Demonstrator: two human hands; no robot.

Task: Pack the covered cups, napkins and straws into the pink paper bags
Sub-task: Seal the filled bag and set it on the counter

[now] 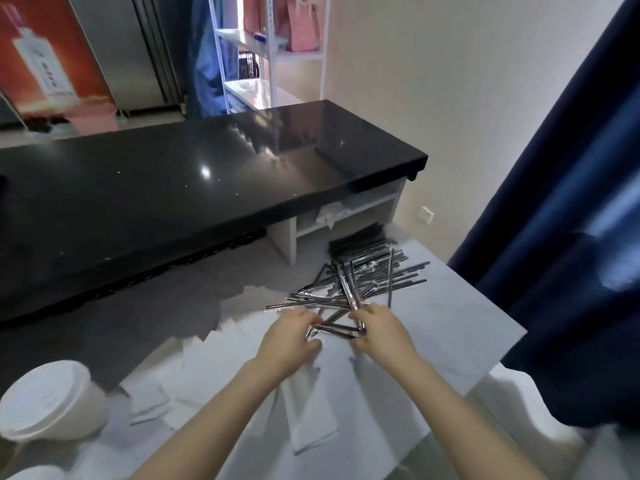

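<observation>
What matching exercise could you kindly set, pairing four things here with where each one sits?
1 straws
2 covered cup
3 pink paper bags
4 napkins

A on the white shelf, far back
B lower left corner of view
C heaped at the far right of the table
D spread flat, nearer on the table

Pairs: 1-C, 2-B, 3-A, 4-D

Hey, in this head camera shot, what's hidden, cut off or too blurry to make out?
Head view:
How many straws the left hand and right hand hold: fingers cover them.
Covered cup: cut by the left edge, blurred.
Pink paper bags on the far shelf: blurred, cut by the top edge.
Poster print: blurred.
</observation>
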